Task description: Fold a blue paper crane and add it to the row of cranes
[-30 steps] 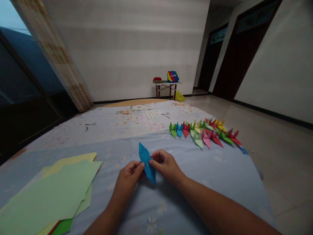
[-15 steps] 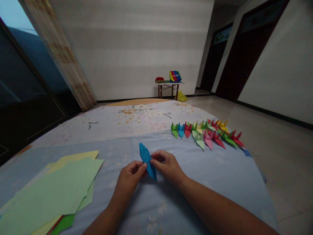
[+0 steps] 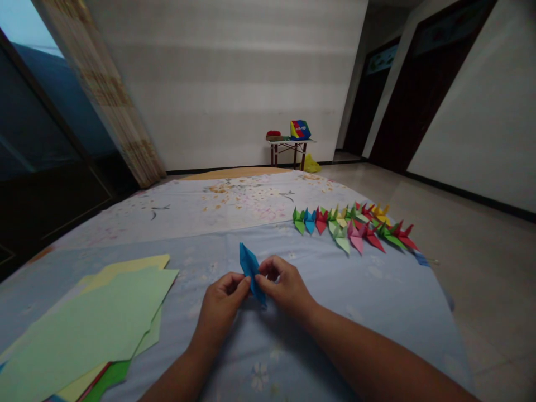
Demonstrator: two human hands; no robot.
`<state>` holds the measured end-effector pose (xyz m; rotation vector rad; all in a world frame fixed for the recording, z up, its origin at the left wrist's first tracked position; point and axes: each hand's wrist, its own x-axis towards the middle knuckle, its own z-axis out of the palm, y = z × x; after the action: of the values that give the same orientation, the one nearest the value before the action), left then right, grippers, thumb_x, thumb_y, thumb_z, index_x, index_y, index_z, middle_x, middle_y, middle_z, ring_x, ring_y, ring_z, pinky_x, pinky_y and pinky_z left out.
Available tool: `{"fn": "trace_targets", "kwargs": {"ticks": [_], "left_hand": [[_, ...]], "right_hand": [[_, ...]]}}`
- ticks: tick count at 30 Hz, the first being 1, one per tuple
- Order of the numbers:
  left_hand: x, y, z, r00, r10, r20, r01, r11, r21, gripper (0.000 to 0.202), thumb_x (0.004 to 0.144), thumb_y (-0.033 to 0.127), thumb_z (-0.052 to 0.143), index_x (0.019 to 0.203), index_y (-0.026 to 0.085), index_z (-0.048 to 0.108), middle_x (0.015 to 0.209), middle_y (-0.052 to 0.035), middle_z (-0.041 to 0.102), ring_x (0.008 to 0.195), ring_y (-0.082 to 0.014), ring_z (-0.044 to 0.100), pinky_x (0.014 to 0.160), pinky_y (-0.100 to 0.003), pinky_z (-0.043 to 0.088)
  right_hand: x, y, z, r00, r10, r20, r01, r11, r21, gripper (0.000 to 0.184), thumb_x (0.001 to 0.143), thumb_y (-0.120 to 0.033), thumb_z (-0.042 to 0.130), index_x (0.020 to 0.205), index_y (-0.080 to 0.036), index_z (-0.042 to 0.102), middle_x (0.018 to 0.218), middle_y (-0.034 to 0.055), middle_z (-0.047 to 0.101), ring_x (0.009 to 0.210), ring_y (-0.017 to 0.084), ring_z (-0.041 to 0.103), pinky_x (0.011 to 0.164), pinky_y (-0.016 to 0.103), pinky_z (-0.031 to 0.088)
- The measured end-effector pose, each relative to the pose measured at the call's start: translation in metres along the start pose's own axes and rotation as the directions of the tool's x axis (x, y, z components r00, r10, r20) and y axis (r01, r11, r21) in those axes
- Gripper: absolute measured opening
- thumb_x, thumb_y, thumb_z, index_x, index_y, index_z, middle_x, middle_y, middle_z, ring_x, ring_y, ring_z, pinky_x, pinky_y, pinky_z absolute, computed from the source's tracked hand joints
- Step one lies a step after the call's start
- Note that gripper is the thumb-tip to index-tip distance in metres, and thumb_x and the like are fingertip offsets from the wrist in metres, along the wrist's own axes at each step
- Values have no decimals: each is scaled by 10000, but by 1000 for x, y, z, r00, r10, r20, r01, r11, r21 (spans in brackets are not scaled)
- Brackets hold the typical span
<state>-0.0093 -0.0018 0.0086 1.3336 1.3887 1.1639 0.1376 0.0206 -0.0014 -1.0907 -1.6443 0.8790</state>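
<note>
A blue folded paper piece [image 3: 250, 262], long and pointed at both ends, is held between my two hands above the cloth-covered table. My left hand [image 3: 224, 293] pinches its left side near the middle with thumb and fingers. On the opposite side, my right hand [image 3: 285, 282] grips it between thumb and forefinger, the other fingers curled. Part of the paper's middle is covered by my fingertips. Farther off to the right stand several folded paper cranes [image 3: 355, 237] in red, green, pink, yellow and blue, set close together in rows.
At the left lies a stack of coloured paper sheets [image 3: 92, 324], pale green on top. A blue floral cloth [image 3: 201, 346] covers the near table, a white floral one [image 3: 180, 206] the far part. Against the back wall is a small table [image 3: 288, 142] with a colourful box [image 3: 300, 129].
The blue paper has turned slightly and looks narrower at its lower end. Both hands keep their pinch, with the right fingers shifted a little left.
</note>
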Motion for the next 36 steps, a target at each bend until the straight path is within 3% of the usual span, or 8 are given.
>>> {"fn": "trace_targets", "kwargs": {"ticks": [4, 9, 16, 29, 36], "left_hand": [[-4, 3, 0, 997, 63, -35, -60, 994, 90, 233, 705, 390, 625, 674, 162, 659, 630, -5, 668, 641, -172, 624, 626, -249, 479], [-11, 6, 2, 987, 161, -25, -156, 976, 152, 281, 777, 398, 551, 828, 169, 704, 714, -23, 706, 723, -194, 652, 715, -275, 501], [-12, 5, 3, 975, 222, -11, -215, 955, 206, 298, 810, 369, 516, 953, 188, 705, 862, -31, 731, 733, -186, 665, 748, -282, 519], [-18, 5, 7, 974, 223, 38, -226, 957, 182, 301, 799, 352, 537, 1017, 218, 695, 935, -43, 730, 789, -219, 684, 793, -341, 528], [-17, 6, 7, 973, 227, 36, -230, 956, 183, 297, 804, 333, 538, 1035, 225, 689, 939, -38, 730, 800, -218, 683, 801, -340, 527]], "right_hand": [[-4, -6, 2, 996, -88, -24, 86, 995, -48, 57, 711, -144, 594, 754, -173, 570, 677, -25, 564, 617, 98, 506, 583, 211, 404], [-5, -6, 0, 977, -207, -53, 202, 976, -86, 36, 747, -150, 609, 772, -176, 607, 717, 0, 583, 674, 115, 546, 644, 232, 442], [-3, -2, -3, 962, -267, -59, 264, 963, -57, 56, 766, -186, 636, 822, -181, 637, 758, 19, 616, 726, 132, 578, 681, 251, 463], [-4, -5, -2, 978, -185, -95, 174, 978, -116, 44, 764, -144, 548, 745, -182, 560, 707, -9, 548, 635, 106, 529, 600, 224, 432], [-5, -4, -4, 962, -269, -50, 259, 954, -152, 42, 784, -153, 533, 784, -182, 564, 732, 9, 553, 669, 120, 527, 635, 242, 433]]}}
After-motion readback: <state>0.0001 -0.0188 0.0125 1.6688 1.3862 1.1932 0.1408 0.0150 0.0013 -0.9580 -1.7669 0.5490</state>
